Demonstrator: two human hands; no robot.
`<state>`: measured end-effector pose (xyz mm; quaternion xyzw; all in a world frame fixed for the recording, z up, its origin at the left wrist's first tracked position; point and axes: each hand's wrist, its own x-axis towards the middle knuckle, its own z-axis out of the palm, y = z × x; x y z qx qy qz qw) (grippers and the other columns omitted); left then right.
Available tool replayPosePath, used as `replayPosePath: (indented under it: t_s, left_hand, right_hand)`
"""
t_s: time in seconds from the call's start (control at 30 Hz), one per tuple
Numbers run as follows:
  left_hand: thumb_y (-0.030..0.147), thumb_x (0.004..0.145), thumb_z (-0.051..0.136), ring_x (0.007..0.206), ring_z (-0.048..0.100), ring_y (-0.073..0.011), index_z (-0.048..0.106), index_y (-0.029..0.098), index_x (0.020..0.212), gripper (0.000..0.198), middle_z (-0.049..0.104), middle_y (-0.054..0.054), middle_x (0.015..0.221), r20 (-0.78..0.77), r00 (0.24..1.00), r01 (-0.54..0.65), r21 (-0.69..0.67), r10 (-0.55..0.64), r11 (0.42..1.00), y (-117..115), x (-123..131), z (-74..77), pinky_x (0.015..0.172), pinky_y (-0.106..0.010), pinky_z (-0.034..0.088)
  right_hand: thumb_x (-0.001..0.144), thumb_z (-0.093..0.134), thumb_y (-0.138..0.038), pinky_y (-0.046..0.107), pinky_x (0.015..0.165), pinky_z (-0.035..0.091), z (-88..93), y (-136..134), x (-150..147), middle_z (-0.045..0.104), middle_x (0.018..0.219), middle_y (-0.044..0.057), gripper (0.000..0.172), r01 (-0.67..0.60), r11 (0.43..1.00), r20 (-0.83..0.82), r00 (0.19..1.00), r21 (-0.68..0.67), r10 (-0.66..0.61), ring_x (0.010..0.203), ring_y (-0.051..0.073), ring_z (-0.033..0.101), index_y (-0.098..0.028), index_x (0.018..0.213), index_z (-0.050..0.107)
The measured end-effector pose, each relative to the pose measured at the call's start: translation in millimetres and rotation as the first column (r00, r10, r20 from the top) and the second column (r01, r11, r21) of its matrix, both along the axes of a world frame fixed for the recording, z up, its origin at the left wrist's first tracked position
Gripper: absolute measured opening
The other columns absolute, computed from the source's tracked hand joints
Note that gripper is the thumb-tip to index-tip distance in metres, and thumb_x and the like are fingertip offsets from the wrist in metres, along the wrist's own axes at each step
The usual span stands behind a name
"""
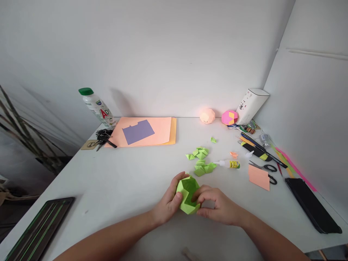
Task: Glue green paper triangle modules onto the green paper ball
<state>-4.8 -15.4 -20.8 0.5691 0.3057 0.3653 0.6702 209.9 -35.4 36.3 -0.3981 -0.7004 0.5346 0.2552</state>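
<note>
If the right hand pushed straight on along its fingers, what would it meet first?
The green paper shell: the right hand is at its opening, so its inside wall probably comes first, with the left hand beyond; depth is unclear.

Far to the left beyond the fingers [208,195], a white bottle [98,108] shows a red "A", then "D"; marks on the peach ball [207,115] and small bottle [227,164] ahead are illegible.

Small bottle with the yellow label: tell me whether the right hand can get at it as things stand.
Probably yes: bare tabletop lies between the right hand and the small bottle. But that hand is at the rim of the green paper ball, so it would likely have to come away first.
</note>
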Motion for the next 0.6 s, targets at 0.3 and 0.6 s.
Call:
replayPosePath:
  t_s: [0.3, 0.6]
  left_hand:
    - [0.044, 0.066, 0.077, 0.129, 0.036, -0.0339, 0.005, 0.028, 0.144, 0.107, 0.036, -0.016, 0.138, 0.201, 0.977, 0.085, -0.031, -0.077, 0.996, -7, 11, -1.6, 0.106, -0.049, 0.03]
    - [0.034, 0.075, 0.071, 0.129, 0.034, -0.0316, 0.016, 0.029, 0.142, 0.086, 0.027, -0.013, 0.143, 0.173, 0.985, -0.035, 0.072, 0.022, 0.997, -4, 9, 0.5, 0.106, -0.047, 0.03]
  right_hand:
    - [0.071, 0.073, -0.044, 0.031, 0.071, 0.047, -12.6, 6, 4, 0.066, 0.081, 0.002, 0.033, 0.164, 0.887, -0.244, 0.925, -0.433, -0.29, 0.075, 0.016, 0.06, -0.018, 0.088, 0.064]
    - [0.072, 0.076, -0.034, 0.03, 0.076, 0.045, -16.5, 5, 1, 0.067, 0.086, 0.002, 0.028, 0.032, 0.861, -0.316, 0.923, -0.507, -0.22, 0.082, 0.015, 0.062, -0.016, 0.09, 0.065]
